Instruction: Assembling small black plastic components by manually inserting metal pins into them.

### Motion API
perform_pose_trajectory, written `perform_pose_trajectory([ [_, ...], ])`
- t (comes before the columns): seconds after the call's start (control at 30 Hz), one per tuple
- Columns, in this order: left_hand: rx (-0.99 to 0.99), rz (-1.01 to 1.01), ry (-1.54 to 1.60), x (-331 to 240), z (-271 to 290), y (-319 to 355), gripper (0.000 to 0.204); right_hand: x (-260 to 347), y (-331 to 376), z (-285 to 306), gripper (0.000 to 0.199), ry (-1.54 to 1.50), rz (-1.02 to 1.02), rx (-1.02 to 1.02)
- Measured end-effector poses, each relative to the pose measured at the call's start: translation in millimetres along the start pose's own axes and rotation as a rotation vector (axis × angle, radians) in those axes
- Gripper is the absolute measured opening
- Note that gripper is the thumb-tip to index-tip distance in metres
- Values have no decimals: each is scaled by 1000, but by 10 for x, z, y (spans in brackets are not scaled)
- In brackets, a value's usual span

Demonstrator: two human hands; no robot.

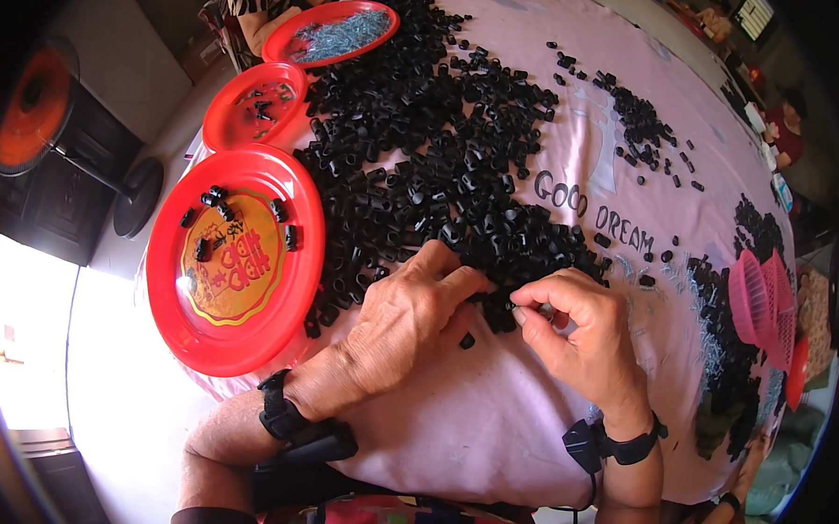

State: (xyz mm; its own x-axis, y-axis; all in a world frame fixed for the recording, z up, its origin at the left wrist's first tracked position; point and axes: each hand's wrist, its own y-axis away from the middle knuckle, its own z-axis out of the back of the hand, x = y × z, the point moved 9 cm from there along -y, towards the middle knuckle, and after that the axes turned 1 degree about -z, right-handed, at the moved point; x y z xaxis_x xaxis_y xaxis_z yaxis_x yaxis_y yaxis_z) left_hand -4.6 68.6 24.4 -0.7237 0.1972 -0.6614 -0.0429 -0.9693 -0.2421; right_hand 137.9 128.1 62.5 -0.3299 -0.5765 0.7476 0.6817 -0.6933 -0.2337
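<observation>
A large heap of small black plastic parts [396, 158] spreads over the pink cloth. At its near edge, my left hand [403, 308] is closed, thumb and fingers bent toward the parts; what they grip is hidden against the black. Just to the right, my right hand [580, 330] pinches with thumb and forefinger close to the left fingertips, and whatever is between them is too small to name. One loose black part [468, 340] lies on the cloth between my hands. A red plate [169, 312] with several assembled-looking black pieces stands left of my left hand.
Farther back are a red plate with a few parts [221, 127] and a red plate of metal screws [345, 36]. Pink baskets [753, 293] stand at right beside more black parts and scattered screws. Other people sit around the table; a fan [35, 105] stands at left.
</observation>
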Motion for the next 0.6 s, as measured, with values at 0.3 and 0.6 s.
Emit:
perform_pose_trajectory([
  [0.3,-6,-32,104,2,53,28,34,19,0,17,14,-4,6,-21],
  [0.6,101,217,690,142,-149,73,30,145,14,82,20,-64,78,-80],
])
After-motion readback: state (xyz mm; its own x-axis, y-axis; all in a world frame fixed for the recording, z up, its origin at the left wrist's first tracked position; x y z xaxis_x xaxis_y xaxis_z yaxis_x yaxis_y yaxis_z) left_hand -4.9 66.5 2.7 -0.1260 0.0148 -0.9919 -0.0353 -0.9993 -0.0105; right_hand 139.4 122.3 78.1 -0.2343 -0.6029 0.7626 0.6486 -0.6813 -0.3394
